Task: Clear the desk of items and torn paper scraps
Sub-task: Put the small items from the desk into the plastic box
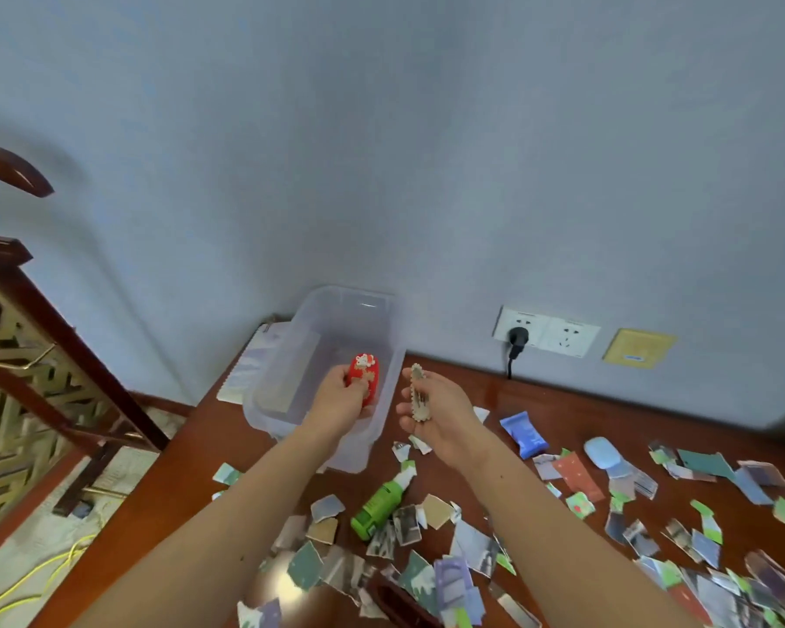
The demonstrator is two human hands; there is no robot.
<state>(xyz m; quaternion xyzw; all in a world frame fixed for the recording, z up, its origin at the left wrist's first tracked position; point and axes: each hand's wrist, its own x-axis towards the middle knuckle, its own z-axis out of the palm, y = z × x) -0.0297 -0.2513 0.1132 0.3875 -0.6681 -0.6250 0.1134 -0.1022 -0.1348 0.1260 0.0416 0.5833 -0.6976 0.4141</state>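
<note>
Barely begun, I judge: left hand (341,401) grips red hair clip (364,378) over clear bin (291,355), right hand (443,419) pinches beige hair clip (418,394); paper scraps (326,507) remain behind the fingers.

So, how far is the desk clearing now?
Nothing looks finished: the clear plastic bin seems empty. In hand: the left hand holds a red decorated clip over it; the right hand holds a beige scalloped clip. Left: the green bottle, blue packet, pale blue oval case and torn paper scraps on the brown desk.
</note>
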